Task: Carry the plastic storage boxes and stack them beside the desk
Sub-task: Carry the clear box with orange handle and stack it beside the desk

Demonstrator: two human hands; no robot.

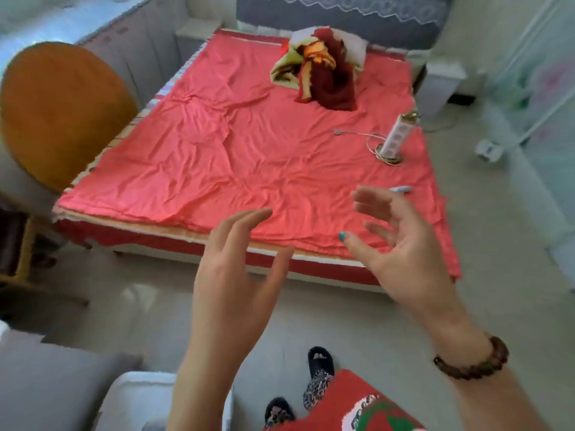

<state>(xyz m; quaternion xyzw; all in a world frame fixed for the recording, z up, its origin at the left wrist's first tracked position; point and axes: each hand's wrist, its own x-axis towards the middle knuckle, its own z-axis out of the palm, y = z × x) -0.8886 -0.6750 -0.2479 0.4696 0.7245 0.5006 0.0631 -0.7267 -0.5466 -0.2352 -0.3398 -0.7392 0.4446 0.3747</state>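
1. Below and to the left of the left hand's fingers, at the bottom edge of the view, a white plastic storage box sits on the floor. Only its rounded top corner shows, and neither hand touches it.
2. The left hand reaches forward with its fingers straight and slightly apart, holding nothing.
3. The right hand has its palm turned inward. Its fingers are spread and loosely bent, and they hold nothing. A dark beaded bracelet circles the wrist.
4. Just beyond both sets of fingertips lies a bed covered with a wrinkled red sheet.
5. Far past the fingers, near the head of the bed, is a bundled blanket. Nearer, up and to the right of the right fingers, a white tower power strip stands upright with a cable coiled at its base.
6. Well left of the left fingers, an orange chair back stands beside the bed.
7. Below the hands, two feet in dark slippers stand on the floor.
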